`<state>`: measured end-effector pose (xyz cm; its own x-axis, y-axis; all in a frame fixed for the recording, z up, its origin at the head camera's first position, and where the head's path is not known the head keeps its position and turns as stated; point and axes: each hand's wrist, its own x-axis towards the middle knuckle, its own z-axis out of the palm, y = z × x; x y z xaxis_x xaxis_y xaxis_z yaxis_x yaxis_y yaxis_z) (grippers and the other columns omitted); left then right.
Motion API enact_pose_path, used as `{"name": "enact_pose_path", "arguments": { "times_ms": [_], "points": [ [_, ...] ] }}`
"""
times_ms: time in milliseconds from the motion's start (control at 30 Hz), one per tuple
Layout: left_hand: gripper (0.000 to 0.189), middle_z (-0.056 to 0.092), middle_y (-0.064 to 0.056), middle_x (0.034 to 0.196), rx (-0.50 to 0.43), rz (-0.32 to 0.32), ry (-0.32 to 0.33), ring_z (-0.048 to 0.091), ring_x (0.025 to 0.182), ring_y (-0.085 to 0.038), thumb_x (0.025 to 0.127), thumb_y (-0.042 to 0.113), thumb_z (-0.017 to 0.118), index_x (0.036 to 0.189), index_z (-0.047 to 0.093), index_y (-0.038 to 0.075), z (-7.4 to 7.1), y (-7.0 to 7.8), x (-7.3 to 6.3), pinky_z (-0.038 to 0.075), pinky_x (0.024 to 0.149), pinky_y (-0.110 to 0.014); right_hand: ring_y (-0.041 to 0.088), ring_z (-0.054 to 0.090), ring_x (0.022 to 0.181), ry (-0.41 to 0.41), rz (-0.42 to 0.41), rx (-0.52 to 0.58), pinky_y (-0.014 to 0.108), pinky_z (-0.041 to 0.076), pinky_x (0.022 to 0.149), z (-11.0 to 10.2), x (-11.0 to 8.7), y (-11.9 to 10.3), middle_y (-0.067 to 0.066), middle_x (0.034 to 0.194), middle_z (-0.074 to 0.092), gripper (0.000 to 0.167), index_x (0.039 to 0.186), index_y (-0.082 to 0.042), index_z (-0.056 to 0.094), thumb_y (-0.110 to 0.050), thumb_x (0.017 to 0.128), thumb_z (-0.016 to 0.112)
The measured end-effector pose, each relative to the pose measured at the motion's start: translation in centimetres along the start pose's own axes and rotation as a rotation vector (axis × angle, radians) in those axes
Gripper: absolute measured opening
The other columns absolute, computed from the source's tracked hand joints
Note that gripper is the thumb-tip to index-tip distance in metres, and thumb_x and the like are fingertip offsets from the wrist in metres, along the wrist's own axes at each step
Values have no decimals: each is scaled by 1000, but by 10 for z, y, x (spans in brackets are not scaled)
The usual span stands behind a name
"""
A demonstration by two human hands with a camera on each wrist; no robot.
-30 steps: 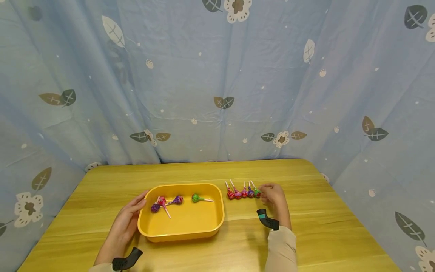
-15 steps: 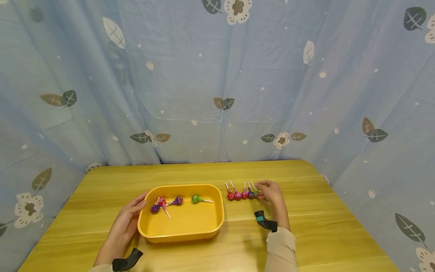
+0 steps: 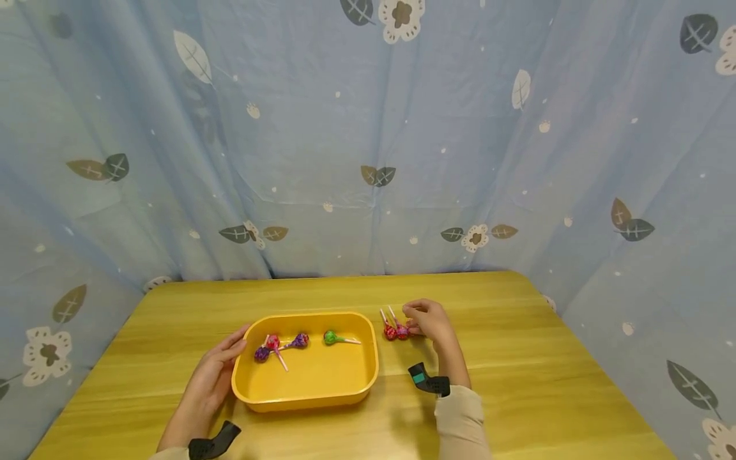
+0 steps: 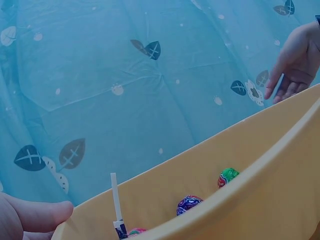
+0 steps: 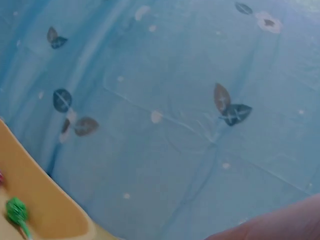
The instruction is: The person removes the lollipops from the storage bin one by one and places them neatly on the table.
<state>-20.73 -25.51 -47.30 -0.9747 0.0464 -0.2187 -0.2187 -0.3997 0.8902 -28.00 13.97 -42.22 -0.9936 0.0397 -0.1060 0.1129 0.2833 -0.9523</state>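
Note:
My left hand [image 3: 209, 374] holds the left side of a yellow plastic tray [image 3: 305, 404], its thumb [image 4: 55, 212] at the rim. Inside the tray lie several wrapped lollipops, among them a green one [image 3: 330, 337] and a purple one [image 3: 301, 340]. My right hand [image 3: 431, 322] is low over the table, right of the tray, its fingers curled in. A white stick [image 4: 278, 89] shows against those fingers in the left wrist view; the candy heads there are hidden. Beside the fingertips a red lollipop [image 3: 390, 332] and a pink lollipop [image 3: 402, 332] lie with sticks pointing away.
The wood-grain table [image 3: 535, 370] extends to the right of the tray and behind it. A blue curtain [image 3: 310, 140] with leaf and flower prints hangs along the table's far edge and both sides.
My right hand has moved left along the row of lollipops; the green, purple and third ones are now out of sight at the hand. The left hand and the tray stay in place.

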Motion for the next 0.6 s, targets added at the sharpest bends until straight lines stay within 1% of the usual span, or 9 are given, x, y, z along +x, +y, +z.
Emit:
{"name": "enact_pose_path", "arguments": {
  "times_ms": [100, 233, 333, 367, 433, 500, 600],
  "points": [
    [53, 55, 20, 118, 3, -2, -7, 49, 118, -2, 103, 19, 49, 152, 31, 14, 2, -1, 0, 34, 107, -31, 37, 62, 89, -42, -27, 25, 47, 55, 79, 10, -2, -4, 18, 104, 63, 27, 115, 4, 64, -15, 96, 61],
    [50, 57, 21, 117, -10, 5, -16, 51, 116, 0, 103, 17, 49, 150, 35, 16, 4, -2, -1, 36, 106, -29, 35, 64, 90, -153, -88, 39, 47, 55, 81, 23, -5, -12, 16, 102, 64, 28, 114, 4, 65, -17, 96, 62],
    [47, 55, 21, 117, -7, -4, -5, 50, 117, -1, 102, 18, 49, 148, 40, 20, 3, -1, -1, 36, 106, -29, 35, 64, 91, -246, -139, 43, 45, 56, 80, 35, -5, -20, 19, 103, 64, 31, 116, 5, 64, -19, 97, 60],
    [47, 55, 20, 118, -7, -8, -3, 49, 118, -2, 103, 18, 49, 148, 39, 21, 3, 0, -1, 35, 107, -29, 36, 64, 92, -275, -152, 49, 44, 56, 80, 39, -6, -23, 20, 104, 64, 32, 117, 6, 63, -19, 97, 59],
    [52, 53, 18, 121, -1, -13, 6, 48, 120, -3, 103, 19, 49, 151, 33, 19, 3, 1, -1, 35, 107, -30, 37, 63, 93, -326, -166, 65, 43, 56, 80, 47, -6, -28, 22, 106, 63, 31, 118, 6, 62, -18, 98, 58],
    [57, 50, 15, 125, 7, -13, 5, 47, 120, -2, 103, 19, 48, 154, 24, 14, 3, 2, -2, 34, 108, -30, 38, 62, 94, -380, -172, 84, 43, 56, 80, 55, -6, -31, 22, 107, 63, 32, 119, 7, 61, -18, 99, 57],
    [61, 43, 9, 133, 15, -10, 3, 50, 115, 0, 103, 19, 47, 155, 16, 7, 3, 2, -3, 35, 107, -30, 41, 61, 97, -442, -161, 98, 41, 56, 81, 67, -5, -34, 20, 107, 64, 31, 118, 6, 62, -18, 98, 58]
  ]
}}
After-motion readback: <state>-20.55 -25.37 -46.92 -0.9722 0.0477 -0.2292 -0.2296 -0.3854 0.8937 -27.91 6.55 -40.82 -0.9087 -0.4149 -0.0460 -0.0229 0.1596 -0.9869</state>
